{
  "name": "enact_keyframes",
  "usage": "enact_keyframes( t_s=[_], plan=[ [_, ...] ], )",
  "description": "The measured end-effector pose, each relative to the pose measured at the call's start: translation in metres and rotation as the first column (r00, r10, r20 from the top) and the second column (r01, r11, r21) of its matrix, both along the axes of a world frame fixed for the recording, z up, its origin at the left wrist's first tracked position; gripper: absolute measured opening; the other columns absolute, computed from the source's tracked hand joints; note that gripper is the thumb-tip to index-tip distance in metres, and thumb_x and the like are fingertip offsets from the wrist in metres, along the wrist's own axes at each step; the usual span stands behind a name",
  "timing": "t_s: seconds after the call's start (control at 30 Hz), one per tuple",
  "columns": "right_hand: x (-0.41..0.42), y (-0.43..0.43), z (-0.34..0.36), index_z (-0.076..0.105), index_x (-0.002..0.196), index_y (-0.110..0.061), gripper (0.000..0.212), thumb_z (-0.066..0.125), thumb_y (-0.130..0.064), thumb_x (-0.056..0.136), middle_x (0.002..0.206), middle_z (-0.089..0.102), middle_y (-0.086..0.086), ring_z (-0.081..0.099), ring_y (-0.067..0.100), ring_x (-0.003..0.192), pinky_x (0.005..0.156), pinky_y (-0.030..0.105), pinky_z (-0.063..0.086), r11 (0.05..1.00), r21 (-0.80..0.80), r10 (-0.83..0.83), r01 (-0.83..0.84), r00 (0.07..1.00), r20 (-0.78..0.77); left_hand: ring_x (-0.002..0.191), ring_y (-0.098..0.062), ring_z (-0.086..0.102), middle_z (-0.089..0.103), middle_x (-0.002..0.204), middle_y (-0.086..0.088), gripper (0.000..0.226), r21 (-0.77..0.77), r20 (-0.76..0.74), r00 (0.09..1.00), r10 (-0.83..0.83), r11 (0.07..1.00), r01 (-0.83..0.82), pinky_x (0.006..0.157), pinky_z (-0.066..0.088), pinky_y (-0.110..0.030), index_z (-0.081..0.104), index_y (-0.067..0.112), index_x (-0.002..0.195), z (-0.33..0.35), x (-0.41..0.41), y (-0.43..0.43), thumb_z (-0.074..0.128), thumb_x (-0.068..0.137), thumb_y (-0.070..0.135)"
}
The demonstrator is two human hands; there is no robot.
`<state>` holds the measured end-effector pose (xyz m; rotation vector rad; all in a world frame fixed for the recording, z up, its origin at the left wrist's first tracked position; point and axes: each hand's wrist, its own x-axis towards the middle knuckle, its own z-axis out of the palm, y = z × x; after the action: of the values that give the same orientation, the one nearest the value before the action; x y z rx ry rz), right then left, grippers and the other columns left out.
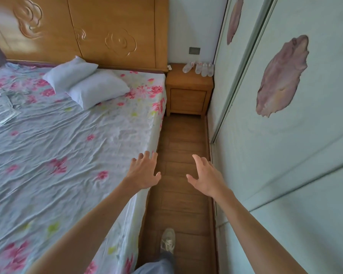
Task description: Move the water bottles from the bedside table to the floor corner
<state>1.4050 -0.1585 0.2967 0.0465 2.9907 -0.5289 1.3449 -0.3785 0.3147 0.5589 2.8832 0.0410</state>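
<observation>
Several clear plastic water bottles [201, 68] stand in a row at the back of a wooden bedside table [188, 84], against the far wall. My left hand [144, 172] is stretched out over the bed's edge with its fingers spread and nothing in it. My right hand [205, 177] hovers above the floor strip, also spread and empty. Both hands are far short of the table.
A bed [67, 145] with a flowered sheet and two pillows [87, 84] fills the left. A pale sliding wardrobe [285, 135] lines the right. Between them runs a narrow wooden floor strip [184, 139]. My foot in a shoe [167, 241] stands on it.
</observation>
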Motion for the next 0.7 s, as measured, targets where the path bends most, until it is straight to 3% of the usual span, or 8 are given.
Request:
enact_keyframes(
  t_s=[0.7],
  plan=[
    [-0.22,0.033,-0.007,0.018,0.151,-0.021,0.075,0.053,-0.051,0.092,0.145,0.042,0.001,0.047,0.021,0.128,0.093,0.036,0.052,0.999,0.022,0.039,-0.04,0.999,0.018,0.121,-0.028,0.051,0.045,0.141,-0.01,0.071,0.058,-0.012,1.0,0.016,0.998,-0.016,0.1,0.047,-0.041,0.029,0.016,0.146,0.003,-0.222,0.028,0.053,0.09,0.052]
  ],
)
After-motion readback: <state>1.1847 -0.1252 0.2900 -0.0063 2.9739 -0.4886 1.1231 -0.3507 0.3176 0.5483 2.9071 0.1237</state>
